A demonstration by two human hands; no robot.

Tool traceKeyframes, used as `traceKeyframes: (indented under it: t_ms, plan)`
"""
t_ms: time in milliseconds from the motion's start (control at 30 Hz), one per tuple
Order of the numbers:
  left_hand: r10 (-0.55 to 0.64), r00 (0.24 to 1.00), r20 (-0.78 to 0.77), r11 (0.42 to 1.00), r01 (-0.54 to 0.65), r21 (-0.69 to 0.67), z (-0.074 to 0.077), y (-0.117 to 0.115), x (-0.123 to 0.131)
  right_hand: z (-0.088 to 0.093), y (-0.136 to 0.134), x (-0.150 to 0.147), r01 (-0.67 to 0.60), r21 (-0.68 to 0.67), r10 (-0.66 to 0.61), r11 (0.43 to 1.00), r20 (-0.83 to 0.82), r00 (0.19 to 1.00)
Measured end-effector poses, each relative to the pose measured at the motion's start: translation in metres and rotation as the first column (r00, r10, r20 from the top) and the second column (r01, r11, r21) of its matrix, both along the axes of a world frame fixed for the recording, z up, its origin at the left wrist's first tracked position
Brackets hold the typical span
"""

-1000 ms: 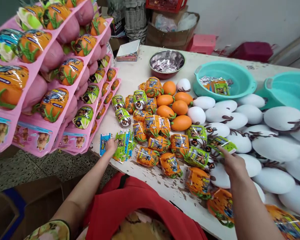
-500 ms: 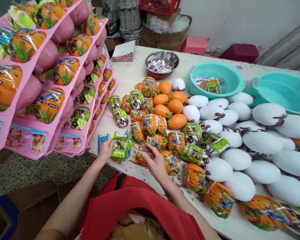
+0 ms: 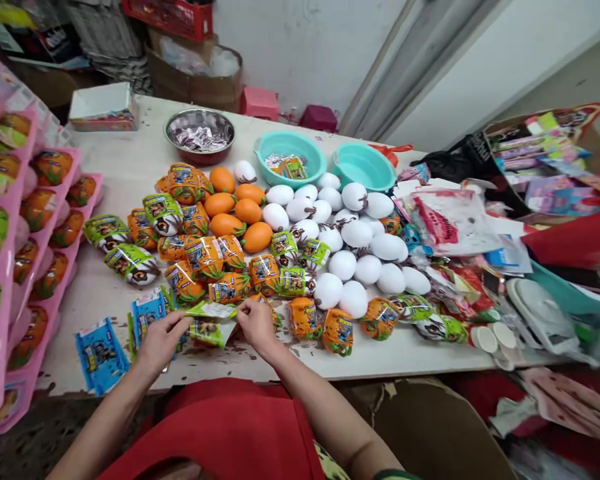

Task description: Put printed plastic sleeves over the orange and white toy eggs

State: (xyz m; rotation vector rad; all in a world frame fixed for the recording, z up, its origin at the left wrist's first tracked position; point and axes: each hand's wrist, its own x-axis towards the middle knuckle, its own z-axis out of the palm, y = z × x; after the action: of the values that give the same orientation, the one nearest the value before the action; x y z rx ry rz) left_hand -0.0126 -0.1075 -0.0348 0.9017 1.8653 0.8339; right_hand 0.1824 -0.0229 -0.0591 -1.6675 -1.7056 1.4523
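Between my two hands is a green printed plastic wrapper (image 3: 211, 328), its upper edge stretched sideways. My left hand (image 3: 161, 339) pinches the left end, beside a pile of blue and green wrappers (image 3: 150, 308). The fingers of my right hand (image 3: 257, 325) are closed on the right end. Further left, more blue wrappers (image 3: 101, 353) lie flat on the table. Just beyond my hands sit orange balls in orange printed wrappers (image 3: 205, 259). Near them are white balls in green wrappers (image 3: 130, 262).
Bare orange balls (image 3: 223, 224) and white egg-shaped balls (image 3: 363, 235) cover mid-table. Behind them stand a metal bowl (image 3: 200, 137) of sachets and two turquoise basins (image 3: 313, 175). Pink blister trays (image 3: 23, 267) rise at left. Bags and plastic clutter (image 3: 445, 220) fill the right.
My view has turned to the right. My right hand, previously open over the wrapped balls, now grips the wrapper. My left hand has moved from the pile to the wrapper's other end.
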Motion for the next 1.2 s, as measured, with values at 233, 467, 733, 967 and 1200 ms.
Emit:
traceKeyframes:
  t_ms: [233,467,733,967,1200]
  plan:
    - [0.170,0.632,0.756,0.984,-0.147,-0.099,0.030,0.046,0.054,0.015,0.009,0.070,-0.080,0.123,0.081,0.989,-0.002,0.997]
    - [0.284,0.642,0.712,0.942,-0.327,-0.082,0.018,0.071,0.054,0.021,0.079,0.175,0.254,0.252,-0.356,0.934,0.734,0.579]
    - [0.287,0.663,0.691,0.939,-0.338,-0.065,0.006,0.070,0.058,-0.015,0.108,0.154,0.310,0.228,-0.368,0.923,0.761,0.534]
    - [0.252,0.703,0.665,0.951,-0.306,-0.036,0.016,0.063,0.041,0.029,0.098,0.181,0.551,0.273,-0.613,0.789,0.270,0.743]
    - [-0.022,0.667,0.745,0.999,0.036,-0.002,0.056,0.082,0.047,0.043,0.033,0.129,0.103,-0.631,-0.564,0.769,-0.594,0.573]
